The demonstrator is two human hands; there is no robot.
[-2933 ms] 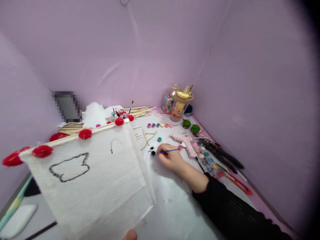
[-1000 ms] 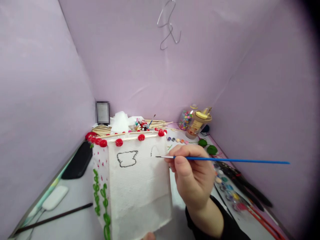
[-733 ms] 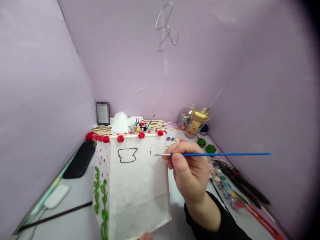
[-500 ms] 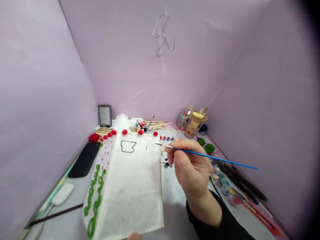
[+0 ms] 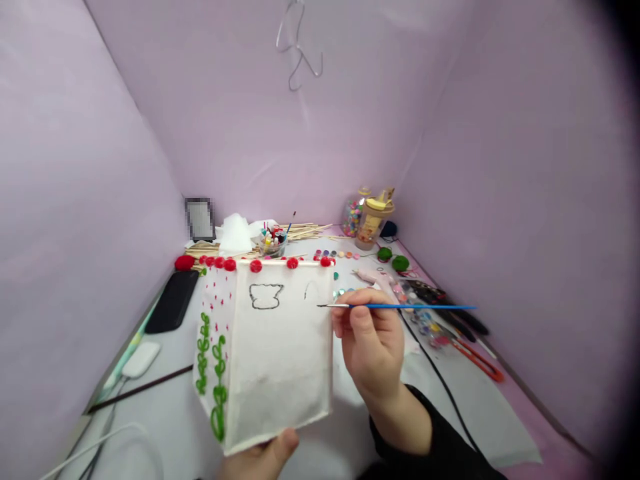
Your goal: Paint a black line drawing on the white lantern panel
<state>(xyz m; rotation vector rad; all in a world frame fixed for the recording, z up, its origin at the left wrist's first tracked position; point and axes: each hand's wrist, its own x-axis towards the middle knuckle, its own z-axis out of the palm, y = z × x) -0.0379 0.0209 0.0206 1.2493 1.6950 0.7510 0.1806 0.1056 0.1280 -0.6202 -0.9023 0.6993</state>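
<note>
A thin blue paintbrush (image 5: 415,307) is pinched between the thumb and fingers of my right hand (image 5: 373,340). Its dark tip is over the right part of a white fabric panel; I cannot tell whether it touches. That panel belongs to a box-shaped lantern (image 5: 280,367) with red pom-poms along its top edge. A black butterfly-like outline (image 5: 267,297) is drawn on it, and a short curved line (image 5: 309,288) to its right. Green loops and small pink marks cover the left side panel. My left hand (image 5: 265,457) grips the lantern's bottom edge, thumb in front, fingers mostly hidden.
A black phone (image 5: 173,301) and a white charger (image 5: 141,360) lie at left. Behind stand a bowl of small items (image 5: 273,243), wooden sticks (image 5: 310,231), a bead jar (image 5: 353,217) and a lidded cup (image 5: 373,223). Paint pots (image 5: 425,320), pliers (image 5: 455,313) and a glue gun (image 5: 375,277) lie right.
The camera view has shifted, and the lantern appears raised and turned slightly. More of my left hand shows beneath it. My right hand's brush is now lower against the panel and more level.
</note>
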